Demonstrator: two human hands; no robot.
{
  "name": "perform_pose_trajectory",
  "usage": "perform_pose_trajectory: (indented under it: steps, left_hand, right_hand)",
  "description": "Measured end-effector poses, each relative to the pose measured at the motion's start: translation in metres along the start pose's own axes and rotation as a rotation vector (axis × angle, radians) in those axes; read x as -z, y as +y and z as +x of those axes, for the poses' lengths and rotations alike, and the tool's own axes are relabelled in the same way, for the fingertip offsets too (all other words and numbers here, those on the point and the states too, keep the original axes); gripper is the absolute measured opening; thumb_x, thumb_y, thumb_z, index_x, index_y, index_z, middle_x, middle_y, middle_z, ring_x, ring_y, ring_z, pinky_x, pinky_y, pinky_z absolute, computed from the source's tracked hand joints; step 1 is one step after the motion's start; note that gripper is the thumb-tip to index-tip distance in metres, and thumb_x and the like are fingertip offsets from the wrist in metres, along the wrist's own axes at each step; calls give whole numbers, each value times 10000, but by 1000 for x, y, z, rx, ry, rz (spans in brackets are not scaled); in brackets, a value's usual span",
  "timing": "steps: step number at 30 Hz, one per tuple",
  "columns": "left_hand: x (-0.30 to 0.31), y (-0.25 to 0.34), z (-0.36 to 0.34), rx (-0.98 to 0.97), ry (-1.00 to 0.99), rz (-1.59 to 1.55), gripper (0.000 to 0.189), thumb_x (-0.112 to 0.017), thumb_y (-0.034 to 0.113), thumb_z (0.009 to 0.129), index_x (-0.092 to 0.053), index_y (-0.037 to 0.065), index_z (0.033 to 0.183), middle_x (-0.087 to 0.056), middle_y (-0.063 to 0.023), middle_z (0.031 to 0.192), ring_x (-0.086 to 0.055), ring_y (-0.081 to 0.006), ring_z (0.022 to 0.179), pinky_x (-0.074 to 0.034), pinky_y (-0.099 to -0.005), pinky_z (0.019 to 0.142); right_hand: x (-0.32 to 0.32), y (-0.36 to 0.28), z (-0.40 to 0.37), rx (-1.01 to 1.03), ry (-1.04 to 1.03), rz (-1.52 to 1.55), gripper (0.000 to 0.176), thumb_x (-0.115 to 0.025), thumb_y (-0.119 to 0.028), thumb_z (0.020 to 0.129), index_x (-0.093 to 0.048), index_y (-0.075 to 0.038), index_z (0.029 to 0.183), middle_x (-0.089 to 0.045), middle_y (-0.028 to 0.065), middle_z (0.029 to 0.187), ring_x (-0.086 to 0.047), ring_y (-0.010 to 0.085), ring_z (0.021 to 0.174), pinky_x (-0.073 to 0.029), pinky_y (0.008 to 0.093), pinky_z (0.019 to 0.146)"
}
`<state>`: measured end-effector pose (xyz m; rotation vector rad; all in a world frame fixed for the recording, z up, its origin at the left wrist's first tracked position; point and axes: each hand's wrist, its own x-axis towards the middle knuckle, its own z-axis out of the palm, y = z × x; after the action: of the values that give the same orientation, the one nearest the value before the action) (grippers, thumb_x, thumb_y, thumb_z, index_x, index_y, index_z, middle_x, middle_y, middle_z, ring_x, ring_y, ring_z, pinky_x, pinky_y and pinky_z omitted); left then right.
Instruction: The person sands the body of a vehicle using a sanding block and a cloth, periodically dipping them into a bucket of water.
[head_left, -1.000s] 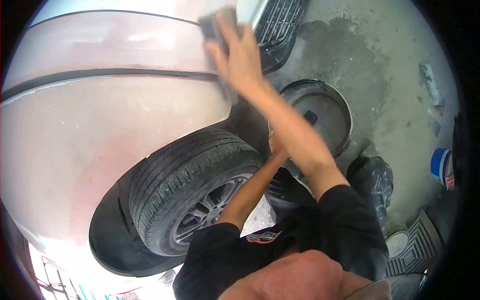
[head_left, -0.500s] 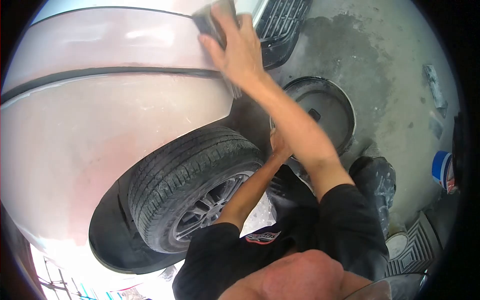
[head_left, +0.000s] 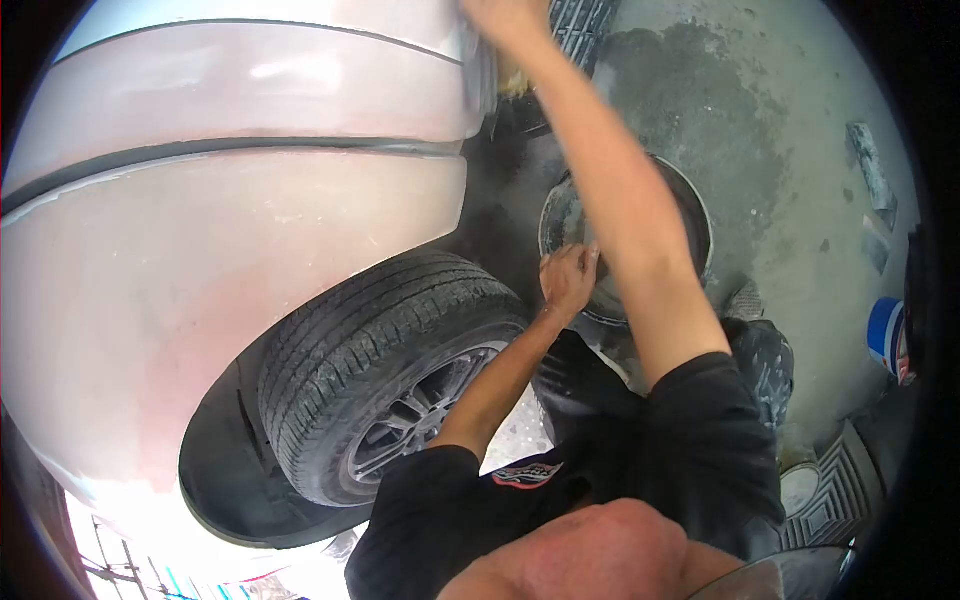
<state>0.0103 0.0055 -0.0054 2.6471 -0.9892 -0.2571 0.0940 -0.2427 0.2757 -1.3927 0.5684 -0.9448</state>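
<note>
My right hand [head_left: 510, 22] is at the top edge of the view, over the front end of a vehicle; its fingers lie beyond the frame, and the grey sanding block it held earlier is out of sight. My left hand [head_left: 570, 278] hangs beside the near rim of a round black tub [head_left: 709, 225], fingers curled in; whether anything is inside them is hidden. The tub's inside is partly covered by my right forearm. The pale body panel [head_left: 250, 220] has pinkish patches, and a dark gap separates it from the panel above [head_left: 250, 85].
A tyre [head_left: 385, 330] on a grey alloy wheel stands below the panel. A dark grille [head_left: 580, 35] is at the top. On the concrete floor [head_left: 790, 230] at right are a whitish strip [head_left: 870, 170], a blue container [head_left: 884, 330] and a ridged dark object [head_left: 840, 480].
My right hand, with the sanding block in it earlier, has moved up and right, off the panel edge and partly out of frame. My left hand now shows from behind the right forearm.
</note>
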Motion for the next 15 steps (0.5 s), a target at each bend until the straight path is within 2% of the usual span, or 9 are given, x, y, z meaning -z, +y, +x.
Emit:
perform_pose_trajectory:
  steps: [3,4,5,7,9,11,12,13,15]
  left_hand:
    - [0,-2,-2,-11,9,24,359,-605,405,969,-709,63,1011,-717,-119,977,-665,-329,969,-442,-461,827]
    - [-4,-3,-6,-60,80,5,373,-616,427,964,-712,70,1012,-720,-113,982,-666,-323,969,-444,-458,825]
    - [-11,-9,-6,-107,151,-12,388,-626,450,959,-714,76,1013,-723,-107,987,-667,-316,969,-446,-455,824]
    - [-59,-53,-5,-185,252,-185,398,-664,464,913,-724,85,1019,-726,-107,1001,-670,-312,975,-447,-460,836]
    - [-42,-39,-6,-109,168,-201,382,-665,445,907,-726,81,1007,-723,-113,999,-669,-317,974,-447,-457,849]
    - [-3,-3,-1,12,18,-76,357,-652,414,912,-723,71,987,-717,-120,981,-667,-323,971,-442,-454,856]
    - [3,4,0,68,-45,2,346,-648,399,911,-721,67,978,-714,-123,970,-666,-325,969,-440,-454,857]
    - [-1,-2,-3,37,-8,14,341,-644,394,911,-719,67,973,-713,-122,966,-665,-326,966,-437,-453,853]
    - [-10,-9,-3,-41,78,21,330,-635,383,911,-714,67,964,-712,-121,957,-664,-327,960,-432,-450,845]
  right_hand:
    - [-6,15,6,71,40,-1,580,-571,-287,1012,-418,-72,1529,-515,325,1360,-594,453,1185,-515,527,983]
    - [-35,46,-19,303,152,-31,447,-688,-339,923,-620,-123,1309,-522,337,1199,-607,501,1059,-524,562,905]
    - [-35,39,-60,284,76,-71,530,-692,-360,920,-586,-112,1377,-516,334,1209,-591,513,1097,-524,551,923]
    - [-62,68,-101,483,155,31,692,-711,-399,901,-490,-137,1502,-513,296,1146,-562,517,1097,-524,527,913]
    - [-43,63,-71,389,95,-42,666,-708,-397,918,-509,-96,1477,-548,306,1182,-595,486,1118,-506,511,978]
    - [-32,63,-1,336,217,-84,539,-659,-405,935,-569,-94,1366,-559,289,1129,-622,481,1027,-530,531,914]
    - [0,26,12,31,55,46,600,-583,-298,1001,-421,-65,1530,-503,355,1394,-585,466,1213,-506,522,1004]
    - [-2,42,36,185,106,-40,621,-585,-316,1000,-411,-57,1537,-499,368,1404,-563,472,1253,-497,500,1030]
    - [-34,73,21,302,164,-60,538,-650,-405,940,-568,-86,1365,-569,293,1127,-628,479,1009,-535,532,896]
